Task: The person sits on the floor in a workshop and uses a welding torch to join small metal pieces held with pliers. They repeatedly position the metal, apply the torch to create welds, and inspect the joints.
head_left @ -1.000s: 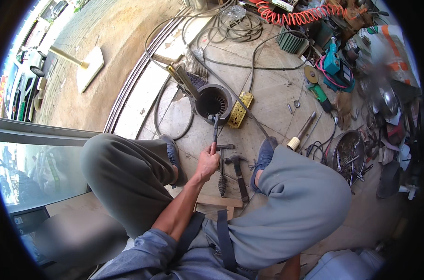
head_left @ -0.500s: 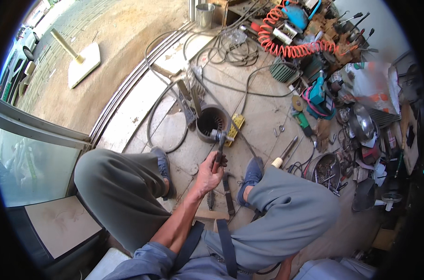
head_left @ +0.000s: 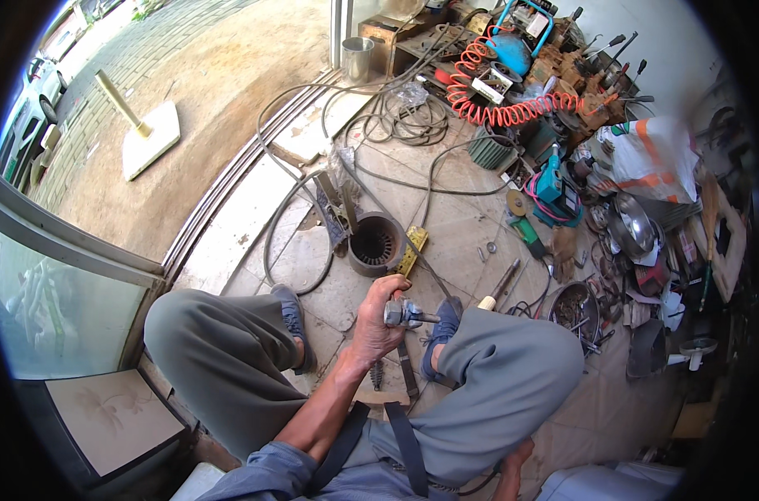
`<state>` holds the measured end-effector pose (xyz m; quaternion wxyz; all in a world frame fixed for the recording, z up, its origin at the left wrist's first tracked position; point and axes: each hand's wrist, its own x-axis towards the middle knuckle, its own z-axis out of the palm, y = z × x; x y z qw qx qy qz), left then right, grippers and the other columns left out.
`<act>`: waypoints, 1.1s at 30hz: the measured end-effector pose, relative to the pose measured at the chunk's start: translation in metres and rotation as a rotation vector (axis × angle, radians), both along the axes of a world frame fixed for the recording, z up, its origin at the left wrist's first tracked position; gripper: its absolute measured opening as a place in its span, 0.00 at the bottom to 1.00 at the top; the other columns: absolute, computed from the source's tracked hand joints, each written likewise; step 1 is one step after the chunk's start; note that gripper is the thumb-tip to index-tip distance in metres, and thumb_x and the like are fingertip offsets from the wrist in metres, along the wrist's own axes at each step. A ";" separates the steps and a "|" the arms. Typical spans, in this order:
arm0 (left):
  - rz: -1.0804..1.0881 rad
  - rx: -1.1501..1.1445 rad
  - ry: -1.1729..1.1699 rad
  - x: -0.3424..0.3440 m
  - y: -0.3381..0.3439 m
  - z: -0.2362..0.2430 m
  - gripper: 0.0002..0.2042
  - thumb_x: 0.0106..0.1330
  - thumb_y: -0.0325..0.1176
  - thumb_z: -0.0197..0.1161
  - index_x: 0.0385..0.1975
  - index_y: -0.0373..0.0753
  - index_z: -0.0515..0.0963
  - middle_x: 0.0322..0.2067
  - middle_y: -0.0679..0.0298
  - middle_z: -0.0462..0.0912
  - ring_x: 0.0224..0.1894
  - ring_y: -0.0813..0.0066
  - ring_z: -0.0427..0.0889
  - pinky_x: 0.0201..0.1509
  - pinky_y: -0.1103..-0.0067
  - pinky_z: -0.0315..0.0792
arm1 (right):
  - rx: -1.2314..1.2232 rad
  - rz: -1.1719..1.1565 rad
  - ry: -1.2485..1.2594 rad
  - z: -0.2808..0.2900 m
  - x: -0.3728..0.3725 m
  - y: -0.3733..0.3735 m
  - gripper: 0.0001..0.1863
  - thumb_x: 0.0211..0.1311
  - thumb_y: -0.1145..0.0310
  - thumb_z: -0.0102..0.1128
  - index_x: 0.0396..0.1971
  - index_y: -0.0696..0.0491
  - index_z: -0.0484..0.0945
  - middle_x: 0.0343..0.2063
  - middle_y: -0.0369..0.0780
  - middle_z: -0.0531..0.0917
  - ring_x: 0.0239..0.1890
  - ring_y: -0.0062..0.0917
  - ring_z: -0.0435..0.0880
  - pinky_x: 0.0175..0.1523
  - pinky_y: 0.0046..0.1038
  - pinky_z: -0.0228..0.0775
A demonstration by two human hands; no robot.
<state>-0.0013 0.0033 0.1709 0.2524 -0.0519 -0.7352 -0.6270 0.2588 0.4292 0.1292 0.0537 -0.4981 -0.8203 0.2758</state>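
My left hand [head_left: 378, 321] is closed round a metal tool [head_left: 403, 314] with a thick, bolt-like head and a thin rod sticking out to the right; most of its handle is hidden. It is held in the air between my knees. Just beyond stands a round motor stator housing [head_left: 373, 220], its slotted inside facing up. A yellow perforated block [head_left: 413, 250] lies against its right side. Below the hand, a dark-handled tool [head_left: 408, 371] and a spring-like rod [head_left: 377, 374] lie on the floor. My right hand [head_left: 517, 457] is low beside my right thigh, its fingers mostly hidden.
A black cable [head_left: 267, 250] loops left of the housing. On the right are a chisel with a pale handle [head_left: 498, 288], a green angle grinder [head_left: 527, 234], a metal bowl of small parts [head_left: 595, 313] and an orange coiled hose [head_left: 521, 107]. A glass door [head_left: 70, 301] stands left.
My left hand has drawn back toward me. The tool's head has left the stator housing's near rim and now sits by my fingers. My right hand stays low by the thigh.
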 end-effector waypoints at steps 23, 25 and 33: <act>0.081 0.137 -0.910 0.024 0.018 -0.106 0.18 0.55 0.33 0.58 0.45 0.33 0.78 0.36 0.46 0.85 0.41 0.50 0.85 0.47 0.66 0.76 | 0.166 0.586 1.166 0.305 -0.254 -0.011 0.20 0.73 0.57 0.52 0.45 0.64 0.75 0.34 0.41 0.77 0.34 0.26 0.75 0.39 0.26 0.70; 0.088 0.122 -0.940 0.027 0.012 -0.115 0.18 0.55 0.33 0.58 0.45 0.33 0.78 0.36 0.46 0.85 0.42 0.50 0.85 0.47 0.66 0.76 | -0.350 0.608 1.258 0.341 -0.278 -0.071 0.14 0.75 0.60 0.53 0.35 0.57 0.72 0.27 0.35 0.69 0.28 0.18 0.68 0.33 0.22 0.64; 0.102 0.121 -0.978 0.026 0.019 -0.143 0.14 0.59 0.34 0.59 0.42 0.33 0.78 0.31 0.48 0.84 0.36 0.52 0.84 0.41 0.65 0.74 | -0.541 0.536 1.049 0.271 -0.248 -0.208 0.09 0.68 0.66 0.59 0.38 0.52 0.68 0.22 0.33 0.69 0.18 0.17 0.71 0.25 0.24 0.72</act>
